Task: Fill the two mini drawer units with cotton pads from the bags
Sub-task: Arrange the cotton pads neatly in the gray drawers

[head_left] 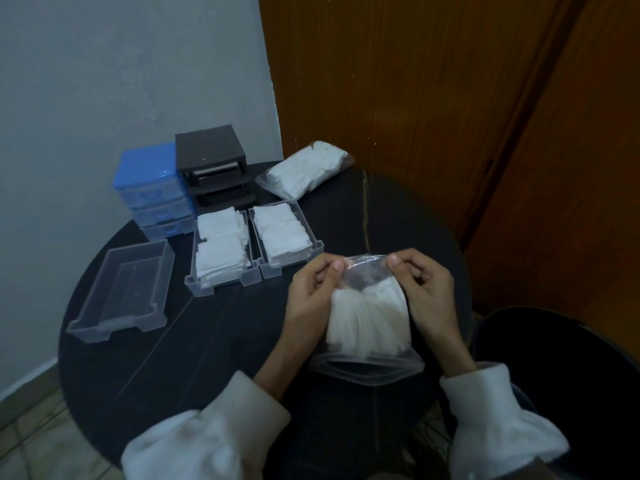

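Observation:
My left hand and my right hand pinch the top edge of a clear bag of cotton pads over the near side of the round black table. Two clear drawers packed with white pads lie side by side in the middle. An empty clear drawer lies to their left. The blue drawer unit and the black drawer unit, its slots empty, stand at the back. A second bag of pads lies at the back right.
A grey wall rises behind the table on the left, and a wooden door or panel stands close on the right. A dark round seat sits to the right of the table. Tiled floor shows at the lower left.

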A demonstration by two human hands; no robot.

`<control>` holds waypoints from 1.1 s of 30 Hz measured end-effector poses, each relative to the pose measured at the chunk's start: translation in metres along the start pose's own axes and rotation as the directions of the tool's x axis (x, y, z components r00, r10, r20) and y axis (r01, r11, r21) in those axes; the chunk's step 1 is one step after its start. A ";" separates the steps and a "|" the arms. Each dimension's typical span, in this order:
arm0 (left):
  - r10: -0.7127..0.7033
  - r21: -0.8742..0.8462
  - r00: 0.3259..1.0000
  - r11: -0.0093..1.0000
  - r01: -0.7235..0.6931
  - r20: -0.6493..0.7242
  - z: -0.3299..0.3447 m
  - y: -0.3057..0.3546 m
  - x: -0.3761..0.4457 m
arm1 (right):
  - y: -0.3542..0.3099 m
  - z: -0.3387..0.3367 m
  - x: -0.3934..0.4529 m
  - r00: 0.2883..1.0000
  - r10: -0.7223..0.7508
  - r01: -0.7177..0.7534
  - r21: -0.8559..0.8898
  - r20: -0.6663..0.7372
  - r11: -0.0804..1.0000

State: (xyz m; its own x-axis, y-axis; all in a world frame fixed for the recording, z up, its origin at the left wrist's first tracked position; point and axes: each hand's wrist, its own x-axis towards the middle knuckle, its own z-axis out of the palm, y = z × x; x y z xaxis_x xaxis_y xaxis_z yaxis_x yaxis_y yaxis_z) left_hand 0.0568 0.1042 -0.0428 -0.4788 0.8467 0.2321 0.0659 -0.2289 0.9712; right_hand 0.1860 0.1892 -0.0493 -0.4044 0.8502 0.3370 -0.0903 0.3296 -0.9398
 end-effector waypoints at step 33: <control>-0.054 0.050 0.998 0.997 0.053 0.024 0.006 -0.005 0.000 | 0.008 -0.002 0.007 0.998 0.001 -0.006 -0.093 -0.059 0.996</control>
State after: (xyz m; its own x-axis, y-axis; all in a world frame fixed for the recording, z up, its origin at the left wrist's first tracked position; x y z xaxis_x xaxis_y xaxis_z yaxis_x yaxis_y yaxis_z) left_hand 0.0620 0.1084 -0.0468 -0.4607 0.8691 0.1803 0.0845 -0.1593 0.9836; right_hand 0.1842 0.1984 -0.0549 -0.3503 0.8732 0.3388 -0.0025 0.3609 -0.9326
